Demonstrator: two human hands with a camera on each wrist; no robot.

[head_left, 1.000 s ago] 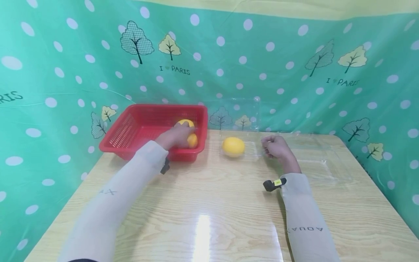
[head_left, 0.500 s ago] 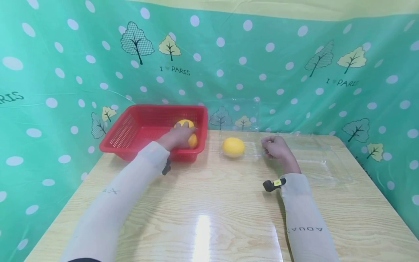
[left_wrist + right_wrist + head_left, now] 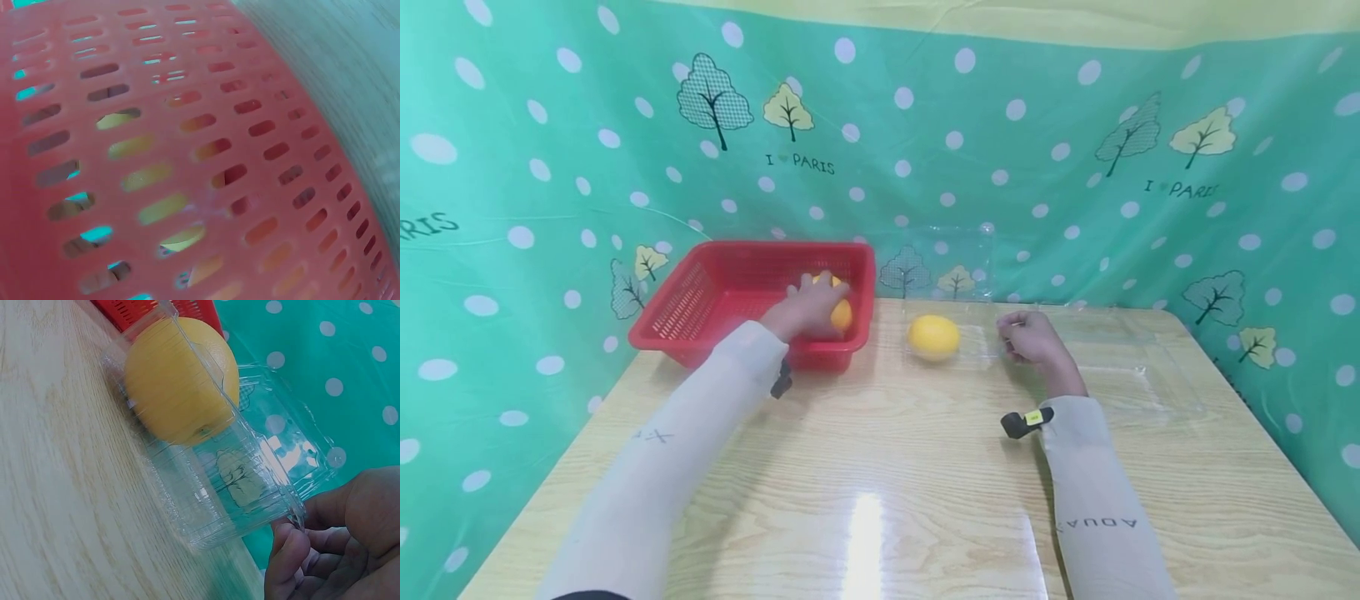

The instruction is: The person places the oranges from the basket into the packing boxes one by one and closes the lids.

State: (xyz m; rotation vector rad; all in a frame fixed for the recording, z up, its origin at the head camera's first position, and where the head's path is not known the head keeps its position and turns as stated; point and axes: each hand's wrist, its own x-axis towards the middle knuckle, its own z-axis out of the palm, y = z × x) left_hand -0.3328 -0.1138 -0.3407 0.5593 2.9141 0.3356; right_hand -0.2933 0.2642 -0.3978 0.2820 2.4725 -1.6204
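Note:
Inside the red basket [image 3: 752, 350], my left hand [image 3: 808, 308] grips a yellow rounded fruit [image 3: 841, 315], its fingers spread and bent over it. More yellow shows by the fingertips; the thumb is hidden. In the left wrist view, yellow fruit [image 3: 147, 177] appears only through the slots of the basket wall [image 3: 206, 125]. My right hand [image 3: 1033, 343] pinches the near edge of a clear plastic clamshell box [image 3: 212, 519] between thumb and fingers. One yellow fruit [image 3: 934, 337] sits in the box's far left part. The clear lid [image 3: 936, 262] stands raised at the back.
A second clear plastic tray [image 3: 1157, 379] lies to the right of my right hand. Everything stands on a light wooden table [image 3: 925, 467]. A green dotted curtain [image 3: 880, 150] hangs right behind the basket and boxes.
My left hand's fingers have shifted a little farther over the yellow fruit in the basket, covering more of it. My right hand, the box and its fruit stay in place.

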